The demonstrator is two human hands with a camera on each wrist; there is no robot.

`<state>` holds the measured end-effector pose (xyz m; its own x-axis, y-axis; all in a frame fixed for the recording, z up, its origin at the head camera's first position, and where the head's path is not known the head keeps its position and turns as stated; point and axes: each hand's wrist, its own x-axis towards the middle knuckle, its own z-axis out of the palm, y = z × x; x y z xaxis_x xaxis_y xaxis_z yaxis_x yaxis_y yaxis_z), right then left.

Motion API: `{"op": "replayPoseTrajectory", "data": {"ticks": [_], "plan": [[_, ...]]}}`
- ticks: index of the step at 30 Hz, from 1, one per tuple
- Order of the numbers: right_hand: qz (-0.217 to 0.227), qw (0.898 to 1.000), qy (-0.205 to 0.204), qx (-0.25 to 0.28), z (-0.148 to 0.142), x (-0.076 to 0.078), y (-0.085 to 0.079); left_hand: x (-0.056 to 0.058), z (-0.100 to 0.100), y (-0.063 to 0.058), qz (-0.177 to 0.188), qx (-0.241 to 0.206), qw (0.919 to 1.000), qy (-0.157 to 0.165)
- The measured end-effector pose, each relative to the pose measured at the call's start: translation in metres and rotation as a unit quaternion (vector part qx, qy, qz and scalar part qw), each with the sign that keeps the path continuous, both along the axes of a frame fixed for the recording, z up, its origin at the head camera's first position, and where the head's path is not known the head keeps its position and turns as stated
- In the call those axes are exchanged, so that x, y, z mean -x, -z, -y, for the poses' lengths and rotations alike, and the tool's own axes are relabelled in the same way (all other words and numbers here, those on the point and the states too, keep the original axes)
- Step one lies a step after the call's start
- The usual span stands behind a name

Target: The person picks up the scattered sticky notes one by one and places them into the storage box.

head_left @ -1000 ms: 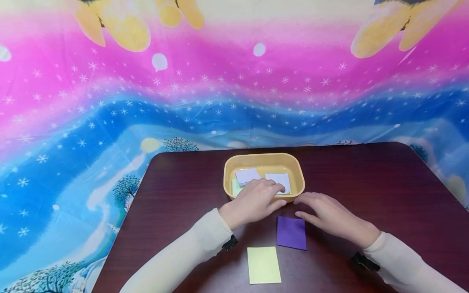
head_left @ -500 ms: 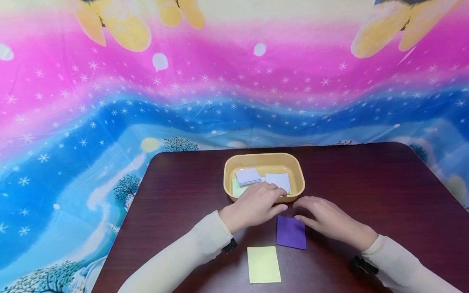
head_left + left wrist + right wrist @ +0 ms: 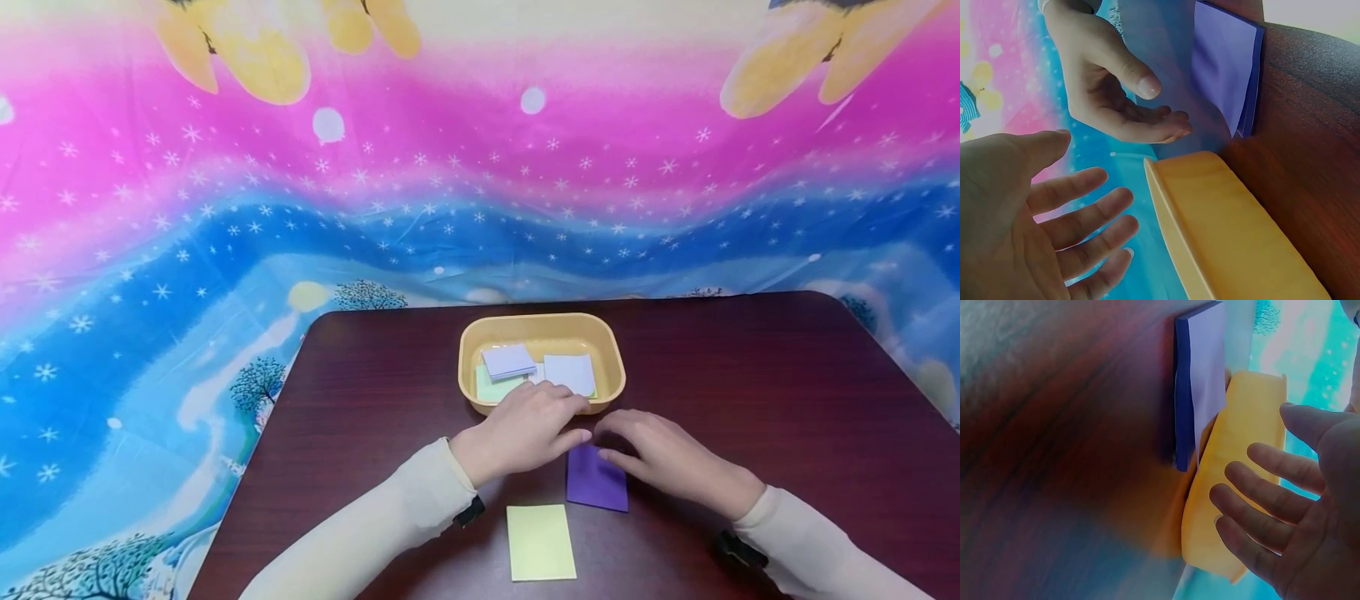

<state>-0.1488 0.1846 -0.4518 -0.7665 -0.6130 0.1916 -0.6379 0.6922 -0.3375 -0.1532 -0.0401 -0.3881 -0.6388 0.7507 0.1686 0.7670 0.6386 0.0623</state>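
Note:
My left hand (image 3: 525, 429) hovers palm down at the near side of a yellow plastic container (image 3: 542, 320), its fingertips overlapping the rim. Nothing is in its spread fingers (image 3: 1094, 225), as the left wrist view shows. To its right, my right hand (image 3: 667, 454) is held above a purple sticky note pad (image 3: 597, 483), with thumb and index finger over the pad's far corner. In the right wrist view the loosely bent fingers (image 3: 1272, 509) hold nothing, and the purple pad's top sheet lifts along one edge. A pale yellow sticky note pad (image 3: 541, 543) lies nearer to me.
Inside the container sit a lavender-white pad (image 3: 508, 362), a white pad (image 3: 568, 374) and a light green pad (image 3: 495, 388). The dark wooden table (image 3: 750, 375) ends at a snowflake-patterned cloth (image 3: 450, 192) hanging behind it.
Both hands have drawn back slightly toward me from the container. The right hand has also shifted left, over the purple pad's corner. The pads and container stay in place.

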Motion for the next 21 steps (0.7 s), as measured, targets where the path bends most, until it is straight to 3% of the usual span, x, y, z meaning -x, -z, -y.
{"op": "replayPoseTrajectory", "data": {"ticks": [21], "plan": [[-0.008, 1.0, 0.004, -0.015, 0.006, -0.007, 0.012, -0.007, 0.001, 0.009, 0.003, 0.019, 0.9998, 0.009]]}}
